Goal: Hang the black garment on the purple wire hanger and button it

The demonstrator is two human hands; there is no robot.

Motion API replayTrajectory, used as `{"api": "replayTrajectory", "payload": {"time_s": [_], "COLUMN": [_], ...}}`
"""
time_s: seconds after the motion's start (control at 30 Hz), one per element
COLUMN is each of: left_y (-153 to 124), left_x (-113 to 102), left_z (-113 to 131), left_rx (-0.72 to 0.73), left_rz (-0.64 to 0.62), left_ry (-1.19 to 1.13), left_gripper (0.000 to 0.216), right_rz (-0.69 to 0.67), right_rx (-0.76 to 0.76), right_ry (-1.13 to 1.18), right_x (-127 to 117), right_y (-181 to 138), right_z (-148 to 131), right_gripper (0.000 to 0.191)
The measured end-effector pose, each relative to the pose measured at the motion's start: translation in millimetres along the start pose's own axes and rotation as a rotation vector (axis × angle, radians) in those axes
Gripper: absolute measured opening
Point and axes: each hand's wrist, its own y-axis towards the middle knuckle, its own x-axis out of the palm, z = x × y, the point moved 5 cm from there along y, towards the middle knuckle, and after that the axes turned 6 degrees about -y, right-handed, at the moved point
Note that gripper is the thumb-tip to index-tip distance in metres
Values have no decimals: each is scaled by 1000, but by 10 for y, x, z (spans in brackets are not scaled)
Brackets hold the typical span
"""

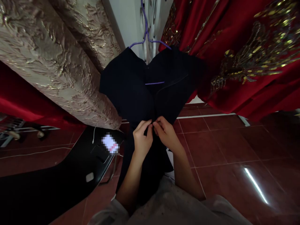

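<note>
A black garment (140, 87) hangs in front of me on a purple hanger (147, 37). My left hand (142, 140) and my right hand (166, 132) meet at the garment's front opening, about waist height. Both hands have their fingers pinched on the dark fabric edges, fingertips almost touching each other. What lies between the fingertips is too small and dark to make out. The lower part of the garment drops down between my forearms.
A beige embossed garment (58, 62) hangs at the left, red gold-embroidered cloth (246, 56) at the right. A black table (53, 184) with a phone (110, 144) stands at lower left. The floor is glossy dark red tile (222, 150).
</note>
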Motion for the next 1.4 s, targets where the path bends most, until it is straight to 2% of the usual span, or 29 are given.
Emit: {"api": "replayTrajectory", "payload": {"time_s": [0.13,0.2,0.3,0.4,0.47,0.53,0.6,0.67,0.73,0.77,0.83,0.9,1.0,1.07,1.13,1.17,1.2,1.23,1.27,1.33,1.4], "left_y": [15,18,-6,-37,13,167,444,826,1216,1382,1622,1742,1837,1957,2120,2190,2224,2195,2133,1873,1524], "left_x": [-18,19,225,496,575,541,402,186,-22,-72,-91,-81,-233,-499,-827,-978,-1090,-1115,-1078,-893,-715], "left_z": [-44,-71,-148,-301,-394,-406,-284,-36,261,388,589,716,755,626,302,46,-286,-657,-917,-1344,-1560], "left_rx": [15,26,36,18,-6,-24,-9,71,220,273,353,396,458,503,437,308,81,-216,-351,-611,-727], "left_rz": [-12,-22,-131,-317,-404,-469,-477,-370,-205,-174,-175,-201,-127,59,320,451,571,639,622,511,430], "left_ry": [21,43,104,203,280,299,211,65,11,25,77,124,174,203,156,57,-103,-295,-358,-473,-519], "left_gripper": [18,16,13,11,11,14,29,47,46,41,33,35,34,29,19,12,15,22,24,22,20], "right_rz": [-41,14,250,374,406,380,301,207,142,128,144,209,343,374,353,335,318,303,286,254,252], "right_rx": [74,77,-78,-282,-390,-433,-392,-319,-283,-287,-313,-339,-333,-302,-282,-279,-278,-271,-257,-210,-136], "right_ry": [78,174,265,273,302,316,289,247,227,221,199,132,-109,-266,-323,-318,-302,-280,-248,-136,32], "right_x": [6,-79,-369,-611,-687,-677,-606,-525,-475,-464,-459,-455,-399,-299,-168,-101,-39,16,62,119,114], "right_y": [47,170,501,879,1057,1148,1174,1167,1158,1162,1188,1217,1198,1137,1061,1023,988,955,921,832,696], "right_z": [58,-22,-424,-990,-1277,-1410,-1408,-1351,-1315,-1308,-1275,-1161,-834,-610,-469,-437,-420,-408,-388,-289,-88], "right_gripper": [27,28,29,37,41,42,40,38,37,37,37,35,33,31,29,28,28,28,28,28,30]}}
